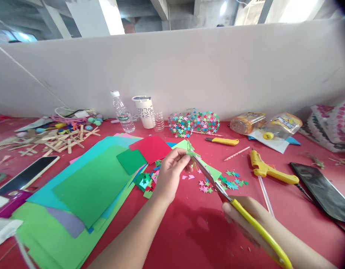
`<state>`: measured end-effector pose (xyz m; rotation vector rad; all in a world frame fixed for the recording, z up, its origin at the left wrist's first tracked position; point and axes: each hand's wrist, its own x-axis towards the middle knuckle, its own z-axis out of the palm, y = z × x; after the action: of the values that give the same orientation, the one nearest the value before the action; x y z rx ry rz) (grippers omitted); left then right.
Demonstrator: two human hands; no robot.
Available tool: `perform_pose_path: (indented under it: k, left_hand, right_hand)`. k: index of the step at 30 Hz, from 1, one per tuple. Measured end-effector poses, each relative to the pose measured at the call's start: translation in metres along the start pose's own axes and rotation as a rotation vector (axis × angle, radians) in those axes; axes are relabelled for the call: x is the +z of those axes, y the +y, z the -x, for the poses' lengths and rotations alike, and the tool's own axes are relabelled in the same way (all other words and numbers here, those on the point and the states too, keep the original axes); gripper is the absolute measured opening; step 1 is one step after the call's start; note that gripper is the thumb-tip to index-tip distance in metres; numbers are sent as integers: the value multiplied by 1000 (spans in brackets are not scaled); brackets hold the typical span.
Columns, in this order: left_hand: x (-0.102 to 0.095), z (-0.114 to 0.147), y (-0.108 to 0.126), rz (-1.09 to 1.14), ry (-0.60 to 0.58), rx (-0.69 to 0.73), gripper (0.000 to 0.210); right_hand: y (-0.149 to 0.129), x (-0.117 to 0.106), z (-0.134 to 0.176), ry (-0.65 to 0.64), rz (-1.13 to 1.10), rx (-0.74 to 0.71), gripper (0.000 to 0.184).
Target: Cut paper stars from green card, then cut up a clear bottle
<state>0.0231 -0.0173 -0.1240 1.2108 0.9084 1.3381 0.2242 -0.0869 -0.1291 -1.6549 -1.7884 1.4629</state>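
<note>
My left hand [172, 170] pinches a small light green paper piece [189, 146] between thumb and fingers. Yellow-handled scissors [256, 228] are in my right hand [242, 213], their blades reaching up and left to the paper at my left fingertips. Whether the blades are fully closed is hard to make out. Below the blades lie a light green paper scrap [213, 170] and loose paper stars [232, 183] in several colours. More cut scraps [144, 181], green, pink and blue, lie beside my left wrist.
Coloured paper sheets [91, 183] cover the left. Behind stand a water bottle [124, 114], a white cup [144, 112] and star-covered plastic pieces [193, 123]. To the right lie a yellow utility knife [224, 141], a yellow glue gun [270, 170] and a dark tablet-like device [323, 190]. Wooden sticks [74, 140] lie far left.
</note>
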Motion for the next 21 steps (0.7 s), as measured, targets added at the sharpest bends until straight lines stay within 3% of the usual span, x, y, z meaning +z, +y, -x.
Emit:
perform_pose_path:
  k: [11,21]
  left_hand:
    - [-5,-1,5,-183,0,87,11]
    - [-5,-2,3,-183,-8,98,12]
  right_hand:
    - [-8,2,7,36,20,-39,61]
    - [-2,5,2,62,7,83,54]
